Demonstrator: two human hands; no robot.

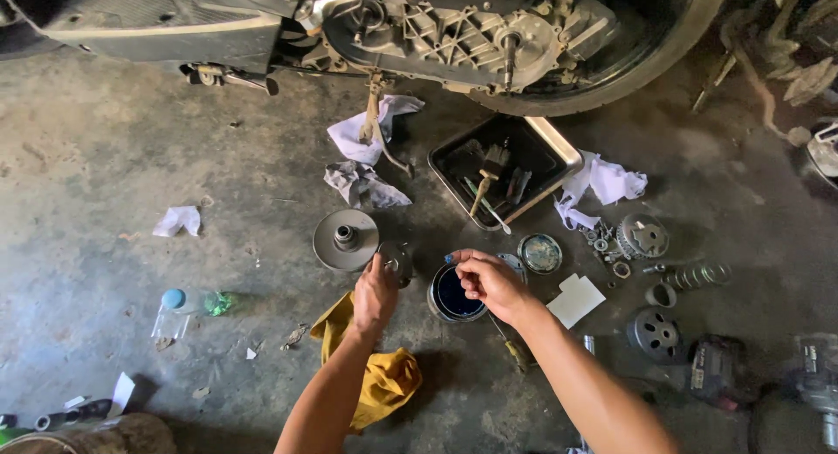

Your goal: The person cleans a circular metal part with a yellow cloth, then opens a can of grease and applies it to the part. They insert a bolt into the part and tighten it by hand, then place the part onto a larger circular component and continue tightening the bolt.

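1. The left hand has its grip clamped on a small round metal part, held just above the concrete floor, near the middle of it.
2. The right hand has its fingers pinched together over an open tin of dark grease. I cannot tell whether they hold something.
3. I think the grease could make the part slip from the fingers, so that it falls on the dusty floor and takes up grit.
4. The tin stands just beside the right wrist; a careless move could tip it.
5. Counted: one tin, one lid, one pulley disc, one yellow rag, one metal tray with brushes, one coil spring, one plastic bottle.
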